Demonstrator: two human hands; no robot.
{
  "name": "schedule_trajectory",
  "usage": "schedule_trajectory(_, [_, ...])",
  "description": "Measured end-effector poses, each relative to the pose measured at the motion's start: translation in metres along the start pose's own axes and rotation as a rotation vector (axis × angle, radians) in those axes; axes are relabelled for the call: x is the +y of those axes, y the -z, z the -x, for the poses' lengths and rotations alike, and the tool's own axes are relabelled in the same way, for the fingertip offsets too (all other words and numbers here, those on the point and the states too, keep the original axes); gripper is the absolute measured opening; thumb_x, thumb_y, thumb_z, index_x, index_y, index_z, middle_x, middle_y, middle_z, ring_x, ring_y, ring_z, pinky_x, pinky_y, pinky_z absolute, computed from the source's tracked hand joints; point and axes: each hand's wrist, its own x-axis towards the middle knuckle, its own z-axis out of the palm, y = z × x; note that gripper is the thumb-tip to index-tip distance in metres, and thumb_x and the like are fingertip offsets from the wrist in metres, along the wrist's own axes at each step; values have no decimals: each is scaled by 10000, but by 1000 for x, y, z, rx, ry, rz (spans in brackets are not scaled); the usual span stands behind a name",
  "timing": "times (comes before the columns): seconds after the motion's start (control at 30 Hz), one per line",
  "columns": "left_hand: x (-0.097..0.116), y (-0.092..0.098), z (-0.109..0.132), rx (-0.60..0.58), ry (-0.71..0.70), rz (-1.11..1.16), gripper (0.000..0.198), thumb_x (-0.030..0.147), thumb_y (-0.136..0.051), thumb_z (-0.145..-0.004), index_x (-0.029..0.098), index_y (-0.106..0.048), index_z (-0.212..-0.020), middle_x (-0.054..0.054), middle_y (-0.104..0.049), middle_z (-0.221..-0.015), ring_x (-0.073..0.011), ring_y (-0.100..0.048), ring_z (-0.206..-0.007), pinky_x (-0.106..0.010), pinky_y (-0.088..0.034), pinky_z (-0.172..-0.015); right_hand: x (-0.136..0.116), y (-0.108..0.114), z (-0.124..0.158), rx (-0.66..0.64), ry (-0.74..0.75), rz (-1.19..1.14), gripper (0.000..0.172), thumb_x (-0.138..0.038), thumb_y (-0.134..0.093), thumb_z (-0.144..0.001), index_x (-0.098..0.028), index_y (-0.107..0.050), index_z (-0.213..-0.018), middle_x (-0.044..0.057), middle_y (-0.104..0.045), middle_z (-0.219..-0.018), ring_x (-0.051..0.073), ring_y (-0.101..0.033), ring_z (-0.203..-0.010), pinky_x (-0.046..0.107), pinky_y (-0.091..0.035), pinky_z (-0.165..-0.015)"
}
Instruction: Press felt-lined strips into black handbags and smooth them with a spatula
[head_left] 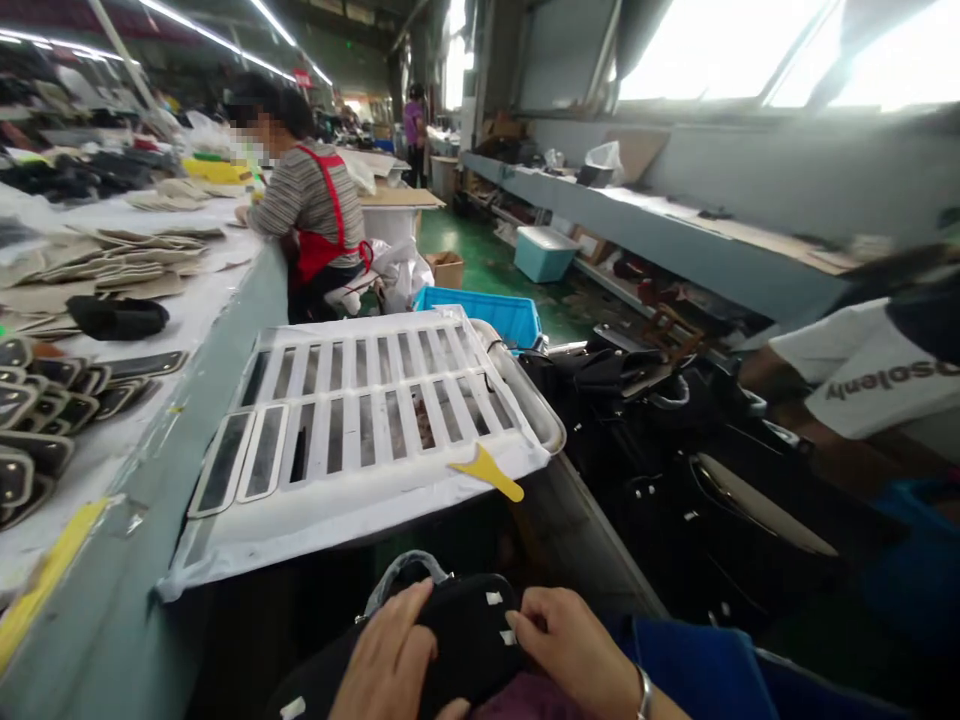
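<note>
A black bag [469,625] with small white tabs and a plastic-wrapped handle lies at the bottom centre, near the lap. My left hand [394,655] rests on its left part, fingers extended and slightly apart. At the bag's right edge, my right hand [566,640] has its fingers curled and thumb pressed in beside a white tab; what lies between them is too small to make out. Beyond the bag, a slotted white frame [397,475] carries a yellow spreader-like tool [491,473] near its front edge.
A bench [225,350] on the left holds stacked pieces and black-and-metal parts. Black bags [660,450] are piled at right, beside a person's arm in a white sleeve [862,370]. A blue crate [487,312] stands behind the frame. A seated person [315,210] works at the bench.
</note>
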Motion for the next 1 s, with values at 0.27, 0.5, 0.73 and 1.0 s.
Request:
schedule_trajectory(0.27, [43,-36,-57,-139,56,71,432,241,-722,-559,162,-530,-939,-204,-526,-1255,-360,-510,-1133,-547,-419,-935,10,11,-6,-72,81,-57,279,-319,-518,-775,-163,-541,-545,-16,-540,-532,77,-419,-487,214,-250,-461])
schedule_trajectory(0.5, [47,-30,-55,-142,86,89,379,236,-689,-593,155,-528,-926,-166,-565,-1145,-328,-532,-1062,-517,-418,-926,29,18,-24,-444,-69,-403,362,-456,-548,-751,-167,-517,-536,-43,-444,-410,63,-350,-351,198,-228,-360])
schedule_trajectory(0.73, [51,-32,-59,-129,108,61,425,256,-655,-612,136,-519,-997,-159,-570,-1095,-312,-537,-1025,-498,-425,-908,44,-3,-22,-324,10,-574,354,-458,-597,-703,-173,-447,-557,-62,-414,-446,61,-337,-412,193,-227,-386])
schedule_trajectory(1.0, [56,-41,-62,-110,173,-31,640,290,-621,-594,53,-487,-1173,-175,-579,-1077,-312,-543,-994,-477,-429,-899,42,-12,-15,-81,111,-429,233,-322,-639,-664,-167,-476,-603,-49,-465,-555,79,-385,-531,207,-270,-473])
